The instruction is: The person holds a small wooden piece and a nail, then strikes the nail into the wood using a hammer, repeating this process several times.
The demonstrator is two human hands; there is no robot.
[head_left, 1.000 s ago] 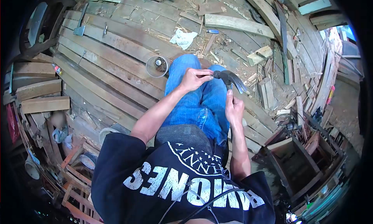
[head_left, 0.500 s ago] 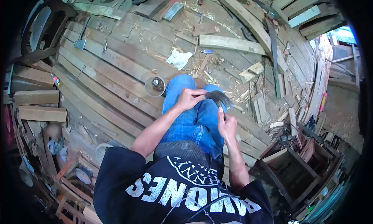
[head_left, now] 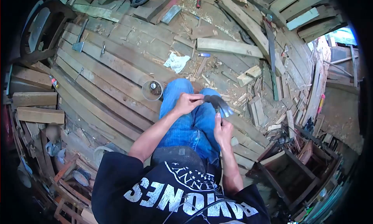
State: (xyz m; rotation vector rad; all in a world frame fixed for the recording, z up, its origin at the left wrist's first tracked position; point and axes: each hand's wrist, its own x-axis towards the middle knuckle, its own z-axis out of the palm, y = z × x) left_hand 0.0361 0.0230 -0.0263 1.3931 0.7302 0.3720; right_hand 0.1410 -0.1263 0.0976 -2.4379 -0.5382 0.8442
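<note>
My right hand (head_left: 223, 131) is closed around the handle of a claw hammer (head_left: 213, 101), just below its head, with the thumb up along it. The dark head lies over my knees, its shiny split claw pointing right. My left hand (head_left: 189, 103) is closed in a pinch at the striking end of the head; the fingertips hide that end. Below both hands are my legs in blue jeans (head_left: 175, 127). A clear plastic cup (head_left: 150, 92) with small dark contents and a whitish round item stands left of my knee.
A white crumpled cloth (head_left: 176, 62), a blue lighter-like item (head_left: 204, 54) and a pale timber (head_left: 229, 47) lie ahead among wood scraps. A hatchet-like tool (head_left: 78, 45) rests on floorboards at left. A wooden box frame (head_left: 289, 169) stands at right, near stacked offcuts (head_left: 35, 99) opposite.
The claw hammer has turned a little, so its claw points lower and shows more. Both hands keep their hold and shift slightly left and down in view, as does the whole scene.
</note>
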